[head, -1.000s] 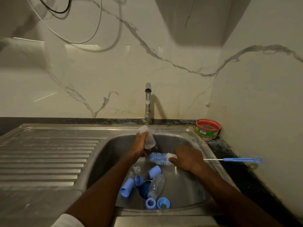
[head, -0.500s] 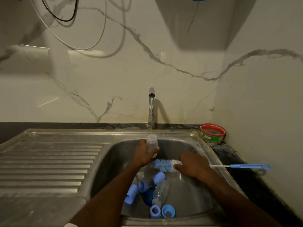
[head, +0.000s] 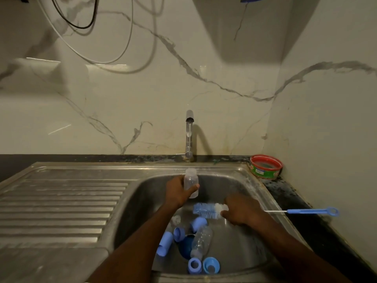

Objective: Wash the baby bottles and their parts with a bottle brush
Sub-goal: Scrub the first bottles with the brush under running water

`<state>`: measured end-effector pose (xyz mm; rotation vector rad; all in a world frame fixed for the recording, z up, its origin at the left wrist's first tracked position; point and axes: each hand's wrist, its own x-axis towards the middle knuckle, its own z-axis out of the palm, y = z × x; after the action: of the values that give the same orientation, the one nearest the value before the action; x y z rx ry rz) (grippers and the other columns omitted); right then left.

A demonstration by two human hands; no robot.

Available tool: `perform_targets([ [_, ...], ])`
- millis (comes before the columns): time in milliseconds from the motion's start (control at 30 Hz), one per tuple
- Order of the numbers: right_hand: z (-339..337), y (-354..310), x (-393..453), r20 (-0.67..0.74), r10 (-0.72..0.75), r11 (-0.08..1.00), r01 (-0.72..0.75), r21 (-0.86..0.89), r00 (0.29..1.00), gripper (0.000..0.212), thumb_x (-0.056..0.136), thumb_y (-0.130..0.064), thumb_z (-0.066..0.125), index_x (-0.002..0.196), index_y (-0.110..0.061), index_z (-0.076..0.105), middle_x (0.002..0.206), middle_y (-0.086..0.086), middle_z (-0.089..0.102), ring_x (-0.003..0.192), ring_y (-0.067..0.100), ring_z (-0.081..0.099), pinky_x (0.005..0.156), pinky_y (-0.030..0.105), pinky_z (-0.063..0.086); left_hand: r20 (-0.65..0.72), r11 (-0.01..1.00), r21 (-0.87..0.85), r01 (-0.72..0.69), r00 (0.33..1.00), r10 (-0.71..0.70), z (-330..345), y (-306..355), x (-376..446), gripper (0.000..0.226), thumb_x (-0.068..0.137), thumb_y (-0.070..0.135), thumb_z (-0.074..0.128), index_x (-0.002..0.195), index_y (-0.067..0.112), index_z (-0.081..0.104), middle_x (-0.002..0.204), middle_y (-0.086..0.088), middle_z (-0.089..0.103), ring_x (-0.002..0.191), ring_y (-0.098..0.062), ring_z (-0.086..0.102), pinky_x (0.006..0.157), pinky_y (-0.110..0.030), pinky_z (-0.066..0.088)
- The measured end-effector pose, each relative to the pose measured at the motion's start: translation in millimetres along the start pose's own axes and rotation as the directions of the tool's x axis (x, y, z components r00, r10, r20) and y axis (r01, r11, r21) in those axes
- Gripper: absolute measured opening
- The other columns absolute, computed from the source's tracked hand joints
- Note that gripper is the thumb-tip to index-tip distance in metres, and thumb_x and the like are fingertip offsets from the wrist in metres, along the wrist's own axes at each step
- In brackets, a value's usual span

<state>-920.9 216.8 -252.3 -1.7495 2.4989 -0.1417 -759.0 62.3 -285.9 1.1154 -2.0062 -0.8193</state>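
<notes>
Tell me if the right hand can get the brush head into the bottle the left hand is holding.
Probably yes. The left hand grips the clear bottle upright above the basin, nothing between it and the brush head in the right hand. Whether the bottle's upper end is open cannot be told.

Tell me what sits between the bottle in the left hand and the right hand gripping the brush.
In the head view, only the brush's bristle head lies between the bottle held by the left hand and the right hand; behind it is bare sink wall.

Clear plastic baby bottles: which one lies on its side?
The clear bottle on the sink floor among the blue caps; the other bottle is gripped upright by the left hand.
</notes>
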Motion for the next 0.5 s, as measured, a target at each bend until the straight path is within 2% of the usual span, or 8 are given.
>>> perform_targets([
  [133, -2.2, 3.1, -0.9, 0.093, -0.019, 0.998, 0.025, -0.061, 0.995, 0.031, 0.094, -0.047, 0.059, 0.119, -0.028, 0.063, 0.107, -0.007, 0.071, 0.084, 0.006, 0.062, 0.066, 0.025, 0.038, -0.016, 1.000, 0.015, 0.001, 1.000, -0.001, 0.4, -3.3, 1.5, 0.050, 0.086, 0.039, 0.078, 0.126, 0.013, 0.063, 0.123, -0.008, 0.069, 0.110, -0.015, 0.065, 0.090, -0.024, 0.049],
  [233, -2.1, 3.3, -1.6, 0.127, -0.014, 0.998, 0.021, -0.054, 0.992, 0.027, 0.094, -0.046, 0.060, 0.115, -0.028, 0.062, 0.084, -0.012, 0.068, 0.064, -0.003, 0.057, 0.054, 0.021, 0.032, -0.055, 1.000, 0.002, 0.013, 0.998, -0.013, -1.5, -0.8, 3.4, 0.052, 0.085, 0.038, 0.079, 0.125, 0.011, 0.062, 0.122, -0.008, 0.069, 0.110, -0.018, 0.065, 0.095, -0.030, 0.053],
  [333, -1.3, 3.4, -1.0, 0.145, -0.015, 0.997, 0.025, -0.068, 0.989, 0.024, 0.093, -0.044, 0.060, 0.108, -0.027, 0.065, 0.079, -0.011, 0.070, 0.061, -0.002, 0.055, 0.053, 0.022, 0.031, -0.065, 1.000, -0.015, 0.012, 0.998, -0.013, -1.8, -2.2, 3.3, 0.051, 0.084, 0.035, 0.081, 0.125, 0.011, 0.061, 0.121, -0.006, 0.068, 0.111, -0.018, 0.065, 0.098, -0.036, 0.054],
  [433, -3.2, 2.7, -3.3, 0.145, -0.016, 0.996, 0.028, -0.082, 0.989, 0.025, 0.092, -0.043, 0.061, 0.110, -0.026, 0.067, 0.092, -0.008, 0.073, 0.070, 0.004, 0.057, 0.054, 0.022, 0.032, 0.026, 0.995, 0.098, 0.022, 0.999, -0.025, 1.2, -5.8, 1.5, 0.045, 0.085, 0.032, 0.080, 0.121, 0.010, 0.063, 0.118, -0.007, 0.069, 0.107, -0.016, 0.065, 0.096, -0.034, 0.054],
  [500, -5.6, 1.0, -4.5, 0.150, -0.027, 0.995, 0.041, -0.093, 0.988, 0.026, 0.092, -0.044, 0.061, 0.111, -0.026, 0.067, 0.098, -0.008, 0.073, 0.074, 0.006, 0.059, 0.055, 0.023, 0.033, 0.004, 0.996, 0.083, 0.012, 1.000, -0.012, 0.0, -4.1, 2.7, 0.044, 0.085, 0.032, 0.080, 0.120, 0.011, 0.063, 0.117, -0.003, 0.068, 0.106, -0.014, 0.064, 0.096, -0.034, 0.054],
])
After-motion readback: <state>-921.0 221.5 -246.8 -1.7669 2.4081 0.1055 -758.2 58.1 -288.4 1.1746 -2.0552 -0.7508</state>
